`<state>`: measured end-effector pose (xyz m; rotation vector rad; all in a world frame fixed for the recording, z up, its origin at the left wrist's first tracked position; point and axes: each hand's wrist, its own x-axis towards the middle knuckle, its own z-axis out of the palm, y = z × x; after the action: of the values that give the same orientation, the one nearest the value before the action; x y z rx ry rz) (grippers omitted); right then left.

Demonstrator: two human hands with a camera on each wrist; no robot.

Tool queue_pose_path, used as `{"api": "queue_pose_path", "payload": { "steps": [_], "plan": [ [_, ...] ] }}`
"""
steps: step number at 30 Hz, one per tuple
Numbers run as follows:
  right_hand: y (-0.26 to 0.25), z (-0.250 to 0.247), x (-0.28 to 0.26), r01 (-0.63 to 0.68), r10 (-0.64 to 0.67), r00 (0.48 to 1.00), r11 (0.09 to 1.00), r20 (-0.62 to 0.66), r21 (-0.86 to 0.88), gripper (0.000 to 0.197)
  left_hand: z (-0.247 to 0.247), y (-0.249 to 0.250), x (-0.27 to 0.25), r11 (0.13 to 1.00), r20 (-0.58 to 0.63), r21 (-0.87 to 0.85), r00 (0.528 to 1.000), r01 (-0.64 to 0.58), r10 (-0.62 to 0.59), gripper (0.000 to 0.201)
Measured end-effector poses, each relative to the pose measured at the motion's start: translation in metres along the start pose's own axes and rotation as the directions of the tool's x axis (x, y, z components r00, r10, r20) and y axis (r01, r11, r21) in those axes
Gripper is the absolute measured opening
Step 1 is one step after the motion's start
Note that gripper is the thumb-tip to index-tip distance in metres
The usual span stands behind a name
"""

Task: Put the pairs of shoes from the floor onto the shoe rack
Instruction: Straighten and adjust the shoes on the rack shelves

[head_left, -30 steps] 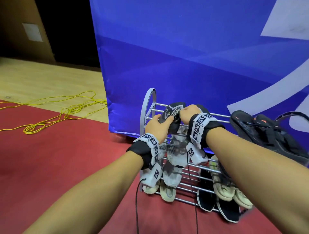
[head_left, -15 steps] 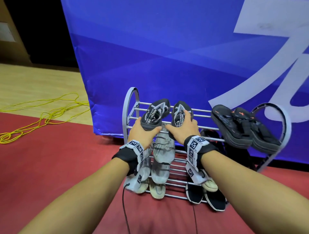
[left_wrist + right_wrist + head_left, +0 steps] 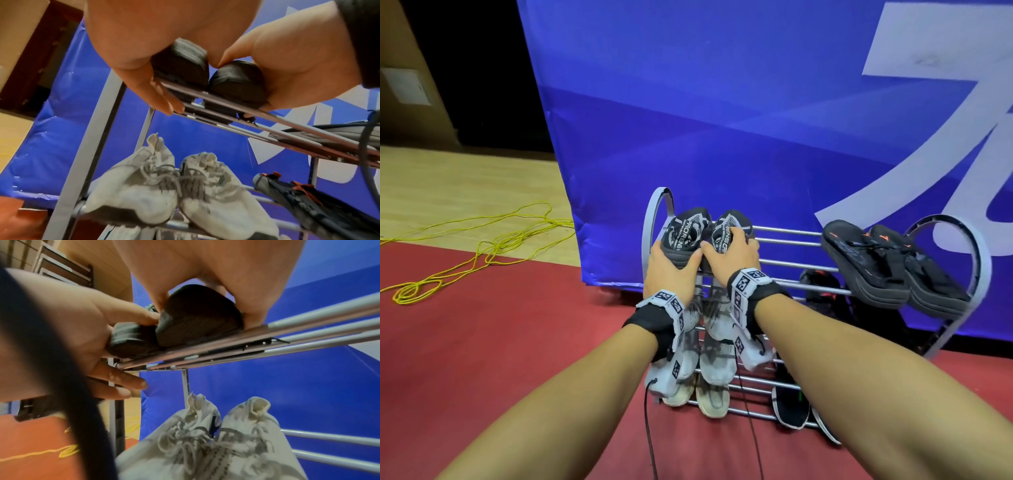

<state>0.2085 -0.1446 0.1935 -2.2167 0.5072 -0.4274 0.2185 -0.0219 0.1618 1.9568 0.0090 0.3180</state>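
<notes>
Two black slippers with white print lie side by side at the left end of the shoe rack's (image 3: 787, 244) top tier. My left hand (image 3: 671, 272) grips the heel of the left slipper (image 3: 686, 229). My right hand (image 3: 731, 253) lies over the right slipper (image 3: 730, 222), thumb and fingers curled round its heel. In the left wrist view both heels, the left slipper's (image 3: 182, 65) and the right slipper's (image 3: 236, 81), rest on the rack bars. The right wrist view shows the right slipper (image 3: 197, 316) between my thumb and fingers, with my left hand (image 3: 72, 324) beside it.
Black flip-flops (image 3: 876, 263) with orange marks sit on the top tier's right end. White-grey sneakers (image 3: 144, 191) fill the middle tier below my hands, dark shoes (image 3: 820, 291) beside them. Beige sneakers (image 3: 710, 397) and black shoes (image 3: 789, 407) stand lowest. A blue banner (image 3: 722, 120) backs the rack; yellow cord (image 3: 482, 246) lies left.
The two slippers went from bunched together in my hands to lying side by side on the top tier. Both hands have stayed on the heels and drawn closer together.
</notes>
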Motion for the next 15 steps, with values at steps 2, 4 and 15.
{"api": "queue_pose_path", "payload": {
  "steps": [2,4,15],
  "plan": [
    [0.009,0.000,-0.003,0.037,-0.037,0.999,0.999,0.000,-0.013,0.070,0.001,-0.008,-0.004,0.999,0.043,0.034,0.999,-0.004,0.003,0.095],
    [0.016,-0.004,-0.003,0.084,-0.084,0.996,0.996,-0.011,-0.016,0.071,-0.002,-0.013,-0.006,0.997,0.079,0.055,0.996,-0.049,0.045,0.094],
    [0.013,-0.007,0.005,0.064,-0.063,0.998,0.998,-0.001,0.030,0.072,-0.002,-0.017,-0.004,0.995,0.067,0.030,0.994,-0.093,0.091,0.079]
  ]
}}
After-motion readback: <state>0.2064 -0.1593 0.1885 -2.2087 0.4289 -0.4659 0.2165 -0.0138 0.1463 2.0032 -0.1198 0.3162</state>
